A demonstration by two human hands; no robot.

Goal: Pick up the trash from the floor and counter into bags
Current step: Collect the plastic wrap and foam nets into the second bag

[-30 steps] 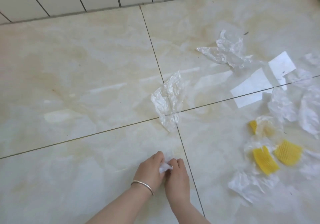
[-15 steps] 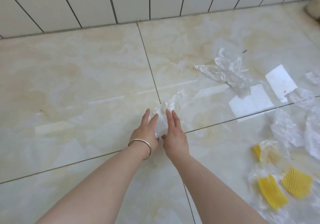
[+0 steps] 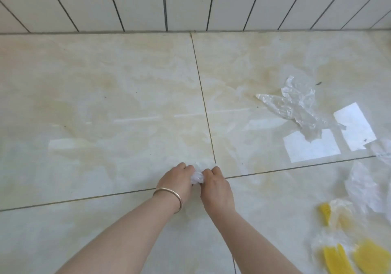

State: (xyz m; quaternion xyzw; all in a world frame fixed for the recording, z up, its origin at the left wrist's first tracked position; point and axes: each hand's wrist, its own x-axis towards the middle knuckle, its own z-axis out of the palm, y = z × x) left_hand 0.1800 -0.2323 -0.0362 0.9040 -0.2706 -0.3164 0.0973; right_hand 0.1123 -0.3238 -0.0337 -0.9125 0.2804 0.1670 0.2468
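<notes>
Floor tiles [image 3: 105, 104]: our left hand [image 3: 176, 180] & right hand [image 3: 215, 186] pinch wad [image 3: 197, 177]; compress tight, then bag.

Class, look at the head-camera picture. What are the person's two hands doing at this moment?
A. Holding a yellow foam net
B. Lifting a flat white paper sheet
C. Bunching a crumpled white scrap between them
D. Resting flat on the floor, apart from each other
C: the left hand and right hand are curled close together round a small crumpled white scrap, just above the floor tiles; the yellow foam nets lie untouched at lower right.
</notes>
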